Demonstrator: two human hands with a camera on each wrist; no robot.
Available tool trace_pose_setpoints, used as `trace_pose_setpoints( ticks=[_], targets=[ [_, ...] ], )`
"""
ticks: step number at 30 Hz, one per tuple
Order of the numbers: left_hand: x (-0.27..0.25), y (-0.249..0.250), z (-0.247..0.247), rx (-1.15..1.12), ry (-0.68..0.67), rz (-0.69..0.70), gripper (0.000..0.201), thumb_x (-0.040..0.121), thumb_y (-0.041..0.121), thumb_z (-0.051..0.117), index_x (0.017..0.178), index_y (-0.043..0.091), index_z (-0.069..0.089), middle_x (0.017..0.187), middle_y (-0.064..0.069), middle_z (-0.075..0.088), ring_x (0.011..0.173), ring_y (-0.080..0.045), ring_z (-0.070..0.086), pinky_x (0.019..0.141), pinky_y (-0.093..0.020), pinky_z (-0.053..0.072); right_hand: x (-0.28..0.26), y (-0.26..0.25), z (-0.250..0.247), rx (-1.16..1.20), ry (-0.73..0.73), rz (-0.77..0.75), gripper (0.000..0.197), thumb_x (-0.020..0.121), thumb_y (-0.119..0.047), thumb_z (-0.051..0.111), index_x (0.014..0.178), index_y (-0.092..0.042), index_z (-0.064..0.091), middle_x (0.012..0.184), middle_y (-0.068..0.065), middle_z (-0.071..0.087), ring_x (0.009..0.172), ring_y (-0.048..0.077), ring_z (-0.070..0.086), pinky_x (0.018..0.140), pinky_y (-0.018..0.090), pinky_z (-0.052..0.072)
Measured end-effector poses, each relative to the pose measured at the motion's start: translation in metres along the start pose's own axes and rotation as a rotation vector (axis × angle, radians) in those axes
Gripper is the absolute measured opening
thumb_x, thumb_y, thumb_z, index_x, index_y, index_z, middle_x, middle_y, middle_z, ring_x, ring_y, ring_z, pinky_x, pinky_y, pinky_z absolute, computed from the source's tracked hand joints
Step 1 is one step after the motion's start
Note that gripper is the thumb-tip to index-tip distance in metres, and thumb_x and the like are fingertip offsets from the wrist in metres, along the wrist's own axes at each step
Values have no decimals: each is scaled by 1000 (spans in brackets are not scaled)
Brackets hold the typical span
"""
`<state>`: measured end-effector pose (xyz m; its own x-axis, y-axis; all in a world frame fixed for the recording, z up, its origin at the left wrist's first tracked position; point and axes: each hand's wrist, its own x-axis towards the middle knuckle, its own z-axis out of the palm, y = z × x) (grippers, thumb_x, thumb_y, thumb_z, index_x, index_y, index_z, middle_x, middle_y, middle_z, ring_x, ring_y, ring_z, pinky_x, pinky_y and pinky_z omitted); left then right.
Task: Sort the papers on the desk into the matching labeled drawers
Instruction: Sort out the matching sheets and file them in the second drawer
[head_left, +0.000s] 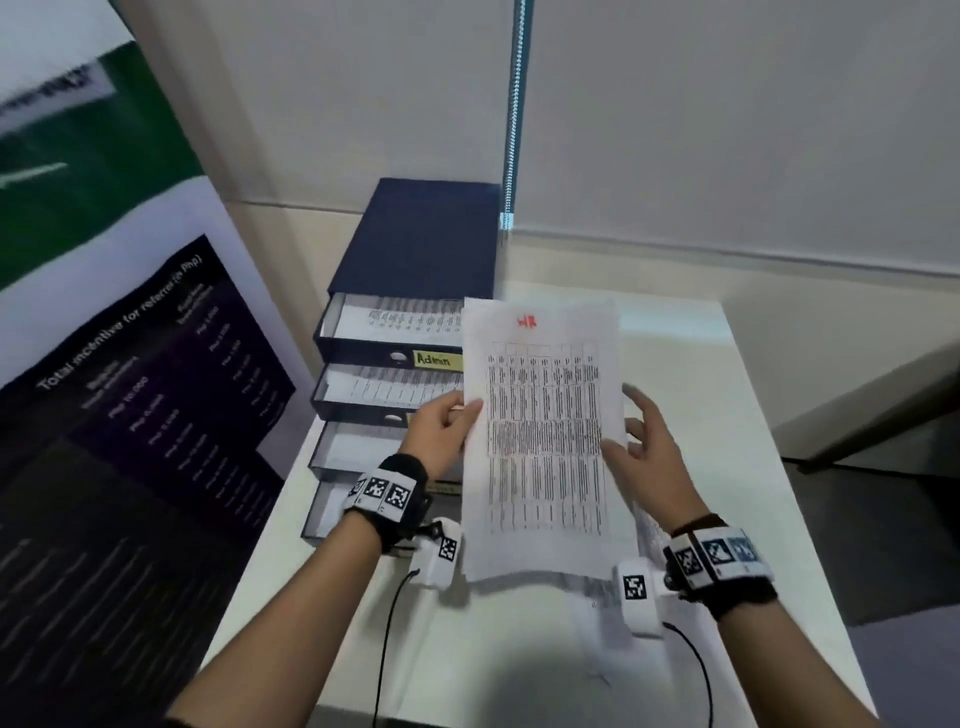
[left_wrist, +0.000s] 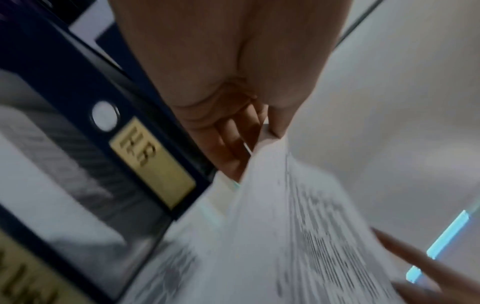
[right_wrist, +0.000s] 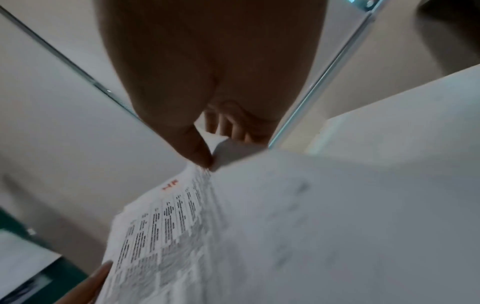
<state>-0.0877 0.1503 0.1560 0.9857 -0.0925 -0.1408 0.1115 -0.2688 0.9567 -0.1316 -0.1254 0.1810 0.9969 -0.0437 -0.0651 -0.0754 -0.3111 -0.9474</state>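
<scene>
Left hand (head_left: 441, 427) pinches the left edge of one printed sheet (head_left: 540, 441). Right hand (head_left: 647, 447) has its fingers spread, thumb touching the right edge. The sheet is held mid-frame, overlapping four pulled-out drawers (head_left: 363, 395) at centre left. Bench (head_left: 701, 374) surface shows to its right.

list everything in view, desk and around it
sheet: one, white, red HR mark, held above the desk
loose papers: count unclear, white, on the desk
drawer unit: one, dark blue, desk's back left, four drawers out
Admin label: one, yellow, top drawer
HR label: one, yellow, another drawer
desk: one, white
banner: one, purple and green, far left
blind chain: one, silvery, back wall
wrist cameras: two, white, at the wrists
left hand: pinches the sheet's left edge
right hand: fingers spread, thumb at sheet's right edge
</scene>
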Motion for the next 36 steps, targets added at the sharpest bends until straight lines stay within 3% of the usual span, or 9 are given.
trace_pose_setpoints(
  ticks=[2,5,7,11,15,20,26,31,36],
  targets=[
    [-11,6,-39,-50,63,0,27,94,43,60,96,17,66,83,-25,70,67,-23,63,66,-40,54,-10,-19,18,82,-139,-12,73,96,-3,57,149,-42,26,128,-15,56,107,1,63,83,18,53],
    [-25,0,-98,-135,161,-67,29,92,32,67,114,15,60,88,-20,74,71,-25,69,64,-33,53,-25,-37,56,-6,-329,-20,58,97,-6,57,142,-40,45,137,-32,45,120,-16,43,101,21,42],
    [-36,-6,-131,-155,163,-145,39,92,26,68,126,20,52,97,-18,73,77,-28,71,63,-33,55,-34,-41,84,69,-417,76,46,97,-5,56,135,-31,57,131,-28,51,112,-18,51,92,18,49],
    [-57,-16,-173,-203,154,-217,37,93,20,67,126,25,51,98,-3,70,96,-31,71,80,-42,57,-28,-36,128,258,-497,262,42,97,4,52,134,-14,58,125,-2,67,110,18,67,97,38,52],
    [-65,-25,-190,-264,154,-252,28,91,26,69,116,26,59,102,-6,73,97,-30,70,89,-44,55,7,-30,157,188,-458,296,37,93,-5,58,125,-23,66,117,24,66,87,50,55,91,50,46],
    [-50,-38,-195,-109,76,-210,30,87,18,73,117,18,69,116,-2,71,94,-14,70,89,-26,55,37,-41,179,324,-230,386,30,98,-11,54,127,-14,63,102,15,65,72,28,60,61,32,49],
    [-14,-50,-180,1,210,-177,23,86,24,75,109,23,74,120,-3,67,105,-18,64,97,-33,51,9,-36,177,355,-610,491,34,89,-4,67,122,-12,66,90,4,73,77,19,69,58,21,57],
    [14,-49,-160,162,328,-116,16,88,20,71,103,20,71,113,-2,66,113,-22,60,95,-24,44,44,-32,178,455,-307,542,25,89,11,59,112,5,68,86,15,66,61,12,64,62,13,55],
    [26,-51,-144,686,249,131,16,92,33,62,105,31,70,123,6,57,118,-14,48,109,-42,36,85,-45,189,560,-172,575,21,90,12,58,110,12,65,100,20,65,77,17,66,59,16,57]
  ],
)
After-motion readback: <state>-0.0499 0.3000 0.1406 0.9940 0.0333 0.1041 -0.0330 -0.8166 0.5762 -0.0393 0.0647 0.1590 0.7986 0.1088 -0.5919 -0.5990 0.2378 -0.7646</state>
